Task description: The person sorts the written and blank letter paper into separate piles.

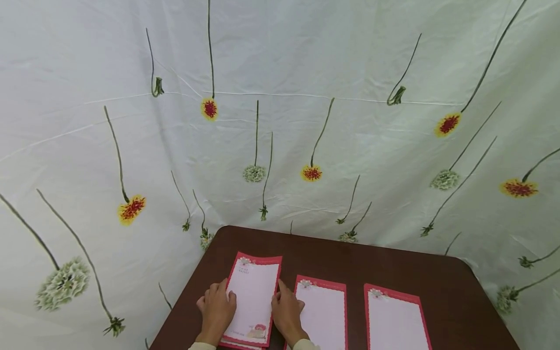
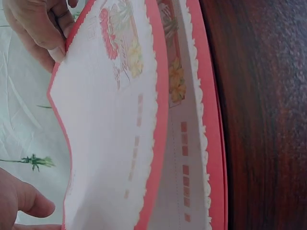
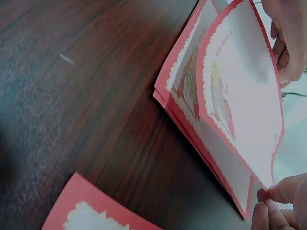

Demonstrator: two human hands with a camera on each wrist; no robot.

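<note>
A white card with a red border [image 1: 253,299] lies in front of me between my two hands. My left hand [image 1: 217,308] holds its left edge, with the thumb over the rim. My right hand [image 1: 288,311] is at the opposite edge; in the right wrist view its thumb and fingers [image 3: 278,191] pinch a corner. The card bows, raised off a similar card [image 2: 211,120] beneath it. Small printed squares and a floral picture show on the raised card [image 2: 110,129] in the left wrist view.
To the right, two more red-bordered cards [image 1: 321,311] [image 1: 395,321] lie side by side on the dark brown table [image 1: 350,257]. Behind and to the left hangs a pale curtain [image 1: 284,58] printed with flowers.
</note>
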